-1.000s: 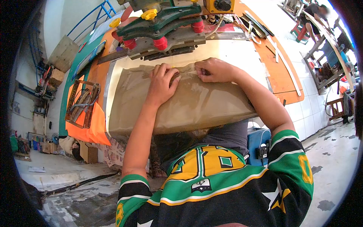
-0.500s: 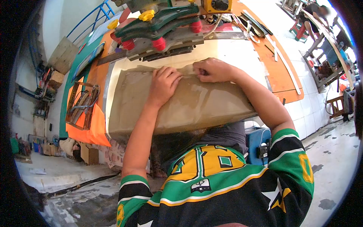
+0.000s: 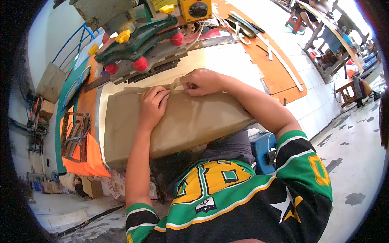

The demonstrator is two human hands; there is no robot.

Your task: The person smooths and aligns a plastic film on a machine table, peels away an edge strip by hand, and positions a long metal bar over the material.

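A large olive-brown sheet (image 3: 190, 121), thin and slightly shiny, lies over the near side of the lit white work surface and hangs over its front edge. My left hand (image 3: 154, 104) is on the sheet near its far edge, fingers bent and close together, seemingly pinching the material. To its right, my right hand (image 3: 202, 82) is closed in a pinch on the wrinkled far edge, which is lifted a little there. The fingertips of this hand are partly hidden. Just beyond both hands stands a press head with a green bracket (image 3: 137, 44) and red knobs.
A yellow box (image 3: 196, 10) sits on the machine. Strips and tools (image 3: 243, 24) lie at the back right of the orange table (image 3: 283, 77). At left, a wooden tray (image 3: 76, 131) of tools rests on orange material (image 3: 93, 156). Another person sits far right.
The view has turned and shifted, so the bench and machine appear further left. Both hands stay on the sheet's far edge, with little change in their grip.
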